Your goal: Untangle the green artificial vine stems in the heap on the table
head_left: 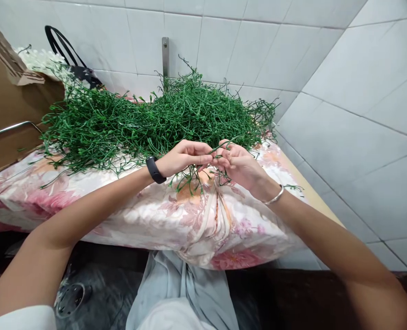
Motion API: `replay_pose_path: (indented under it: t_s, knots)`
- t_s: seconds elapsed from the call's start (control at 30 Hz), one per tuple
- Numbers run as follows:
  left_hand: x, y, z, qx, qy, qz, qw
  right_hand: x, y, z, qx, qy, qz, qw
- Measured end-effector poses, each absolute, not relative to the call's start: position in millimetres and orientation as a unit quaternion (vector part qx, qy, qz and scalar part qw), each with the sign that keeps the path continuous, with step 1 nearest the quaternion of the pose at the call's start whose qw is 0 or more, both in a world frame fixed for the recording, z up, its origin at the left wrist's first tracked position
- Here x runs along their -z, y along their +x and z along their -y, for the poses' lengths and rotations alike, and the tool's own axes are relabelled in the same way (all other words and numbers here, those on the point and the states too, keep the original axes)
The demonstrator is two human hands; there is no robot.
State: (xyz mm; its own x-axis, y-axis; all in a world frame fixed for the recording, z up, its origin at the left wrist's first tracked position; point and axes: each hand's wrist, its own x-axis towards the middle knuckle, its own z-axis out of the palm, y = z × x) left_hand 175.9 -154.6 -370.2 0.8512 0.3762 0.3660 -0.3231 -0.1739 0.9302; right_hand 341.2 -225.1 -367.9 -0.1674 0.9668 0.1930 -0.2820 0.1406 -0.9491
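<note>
- Far off to the left of both hands I have a cardboard box (6,91), a thin metal rod (11,129) crossing its side.
- Next, beyond the left hand and well apart from it, I see white flowers (45,62) and a black bag (85,75) with looped handles, partly hidden behind the greenery.
- Just past the hands, a big tangled pile of green stems (189,110) stretches wide to their left and a little to their right; behind it a metal strip (165,59) stands upright against the tiled wall (220,41).
- The left hand (186,158), a dark band (155,170) at its wrist, has its thumb and forefinger pinched on a thin green stem (220,147).
- Below that hand is a loose sprig (191,183); I cannot tell whether it hangs or lies on the floral cloth (148,224).
- The right hand (239,165), fingers curled, pinches the same stem, its fingertips meeting the left's. A pale bracelet (275,195) circles the wrist.
- Right of that hand I get the surface's yellowish edge (306,183), beside the wall.
</note>
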Motion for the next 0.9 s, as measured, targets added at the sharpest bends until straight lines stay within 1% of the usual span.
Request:
replay_pose_path:
  t_s: [0.1, 0.3, 0.53, 0.73, 0.8, 0.87, 0.9]
  knots:
    - [372.3, 176.2, 154.4, -0.282, 0.720, -0.013, 0.633, 364.2, 339.5, 228.3, -0.558, -0.348, 0.504, 0.560]
    - [372.1, 175.3, 155.9, -0.273, 0.711, -0.001, 0.648, 358.0, 334.6, 236.7, -0.564, -0.373, 0.489, 0.551]
    - [365.7, 173.9, 160.1, -0.255, 0.725, 0.009, 0.640, 354.7, 333.3, 240.0, -0.607, -0.315, 0.487, 0.543]
    - [365.4, 170.7, 156.4, -0.265, 0.740, -0.007, 0.618, 354.9, 336.8, 232.3, -0.599, -0.298, 0.509, 0.542]
    - [367.8, 167.8, 154.4, -0.224, 0.777, -0.005, 0.589, 348.4, 347.2, 228.9, -0.562, -0.284, 0.531, 0.566]
    - [370.7, 166.3, 152.3, -0.171, 0.808, -0.002, 0.564, 339.0, 363.6, 225.3, -0.493, -0.259, 0.549, 0.623]
    - [372.0, 166.4, 151.2, -0.164, 0.811, -0.004, 0.561, 334.5, 372.8, 223.4, -0.455, -0.254, 0.548, 0.654]
